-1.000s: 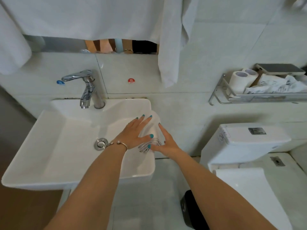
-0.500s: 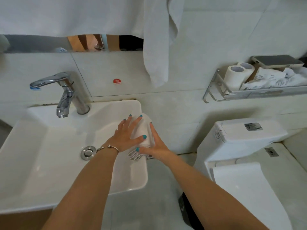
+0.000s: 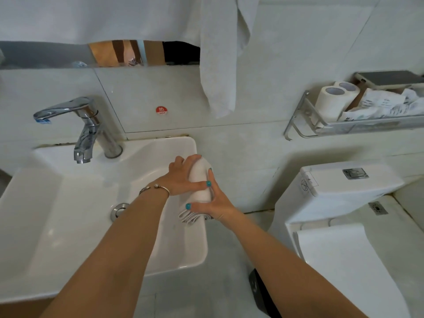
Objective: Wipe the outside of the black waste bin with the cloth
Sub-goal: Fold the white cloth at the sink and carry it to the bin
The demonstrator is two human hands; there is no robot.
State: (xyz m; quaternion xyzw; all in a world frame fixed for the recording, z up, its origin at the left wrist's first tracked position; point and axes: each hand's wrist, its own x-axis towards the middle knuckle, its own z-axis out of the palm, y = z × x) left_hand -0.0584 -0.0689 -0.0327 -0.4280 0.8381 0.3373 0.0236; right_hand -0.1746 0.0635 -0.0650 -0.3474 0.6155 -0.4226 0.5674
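**A:** ok so what's the likely screw-up here? Going left to right: left hand (image 3: 183, 177) has its fingers curled over the far end of the rolled cloth (image 3: 199, 187), thumb laid across the roll. Right hand (image 3: 214, 204) is wrapped round the near end, thumb on top. So both grips are closed on the cloth, which sits on the right rim of the sink (image 3: 199, 249).

**B:** yeah my guess is the near end. The loose layered edges stick out under the right thumb, on the sink side. If they lift it gripping just the roll, I'd expect the folds to drop open and trail in the basin or on the floor.

**A:** also the black waste bin (image 3: 259, 292) is way down at the near right, on the floor between sink and toilet (image 3: 339, 191), mostly hidden behind the right forearm. Not touched yet, so no wiping has started I reckon. Awkward reach down there, could knock it over.

**B:** which way is the cloth lying?

**A:** long axis runs near to far along the rim, tilted slightly right at the far end. Rounded end points at the wall, loose edges point back toward the person.
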